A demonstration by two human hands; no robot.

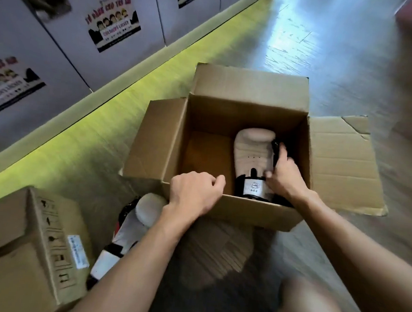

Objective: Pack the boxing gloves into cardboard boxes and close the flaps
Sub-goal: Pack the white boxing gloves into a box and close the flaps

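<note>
Open box [257, 215] sits on the floor [328, 67], all flaps open: far flap [251, 86] stands up, left flap [157, 138] angles outward, right flap [341, 165] lies out flat with a torn corner. Pale glove [252, 154] is inside the box, on the right side of the bottom, padded end away from the person, black cuff toward the near wall. White tag [255, 187] on the cuff reads "6OZ". Something black shows between the glove and the right wall; cannot tell what it is.

Right hand [286, 178] reaches into the box and holds the glove at its right edge, thumb on the cuff, fingers curled down its side, index finger stretched along it. Left hand [195, 194] is on the near wall's top edge, fingers curled over the rim, gripping it.

Second glove [145, 210] lies on the floor outside, just beside the box's near-left corner, partly under the left forearm. Closed box [10, 252] with a white sticker [77, 251] stands at lower left. Grey panels with posters [111, 25] run along the upper left.
</note>
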